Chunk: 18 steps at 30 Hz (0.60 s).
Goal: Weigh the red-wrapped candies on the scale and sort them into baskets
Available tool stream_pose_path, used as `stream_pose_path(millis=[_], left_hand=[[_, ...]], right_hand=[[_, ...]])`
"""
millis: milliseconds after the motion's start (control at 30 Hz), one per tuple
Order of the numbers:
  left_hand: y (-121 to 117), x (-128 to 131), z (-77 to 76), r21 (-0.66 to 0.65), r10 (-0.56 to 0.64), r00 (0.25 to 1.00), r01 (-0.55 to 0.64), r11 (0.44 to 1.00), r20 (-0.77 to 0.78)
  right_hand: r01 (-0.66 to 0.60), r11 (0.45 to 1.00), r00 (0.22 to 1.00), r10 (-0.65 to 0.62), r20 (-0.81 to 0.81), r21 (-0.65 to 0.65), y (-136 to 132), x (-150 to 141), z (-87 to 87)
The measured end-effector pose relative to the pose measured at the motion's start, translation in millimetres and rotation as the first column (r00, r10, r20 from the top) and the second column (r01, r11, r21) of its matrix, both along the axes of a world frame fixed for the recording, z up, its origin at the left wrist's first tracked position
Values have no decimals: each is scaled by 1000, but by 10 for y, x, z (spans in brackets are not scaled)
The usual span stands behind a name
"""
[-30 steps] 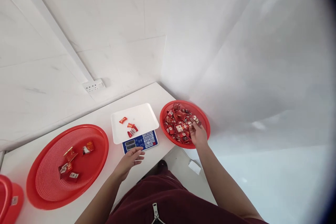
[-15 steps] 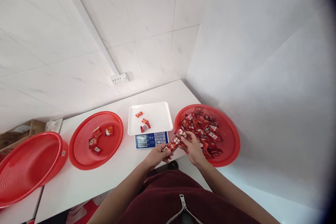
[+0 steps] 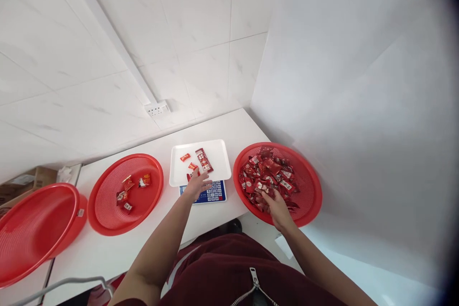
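Observation:
My left hand (image 3: 196,186) reaches over the near edge of the white tray (image 3: 223,168), its fingers apart and holding nothing. By its fingertips lie small red snack packets, one of them an orange-red packet (image 3: 192,166). A longer dark red snack packet (image 3: 204,160) lies flat on the tray just beyond. Under the tray is a blue-fronted weighing scale (image 3: 215,194), whose display my left hand partly covers. My right hand (image 3: 279,208) is at the near side of the right red basket (image 3: 312,191), its thumb and fingers closed on a dark red snack packet (image 3: 263,187) above the heap.
Left of the scale stands a red basket (image 3: 148,205) with several small packets in it. Farther left, another red basket (image 3: 73,229) overlaps the table's edge. Cardboard boxes (image 3: 43,178) sit behind it. A wall socket (image 3: 157,108) is above the table.
The long packet that both hands held now lies on the tray. My left hand has moved left to the tray; my right hand has moved right to the basket and grips another packet.

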<state>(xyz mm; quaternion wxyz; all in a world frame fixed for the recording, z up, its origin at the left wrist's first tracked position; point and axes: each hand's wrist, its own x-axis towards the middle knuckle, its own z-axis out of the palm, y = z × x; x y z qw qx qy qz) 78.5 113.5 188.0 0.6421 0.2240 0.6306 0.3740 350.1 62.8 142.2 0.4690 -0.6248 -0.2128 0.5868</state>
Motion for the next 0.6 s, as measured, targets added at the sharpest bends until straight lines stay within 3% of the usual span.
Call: stream_pose_path(millis=[133, 333, 467, 600], left_hand=[[-146, -63, -73, -42, -21, 998, 19, 999, -62], [-172, -413, -104, -17, 30, 988, -33, 999, -150], [-167, -504, -71, 30, 12, 984, -7, 1000, -178], [-339, -331, -12, 45, -133, 984, 139, 989, -120]], right_hand=[[-46, 999, 995, 48, 84, -21, -108, 24, -112], [-49, 999, 985, 51, 164, -15, -118, -17, -180], [-80, 996, 980, 73, 186, 31, -127, -199, -74], [-205, 977, 966, 193, 170, 55, -194, -500, 132]])
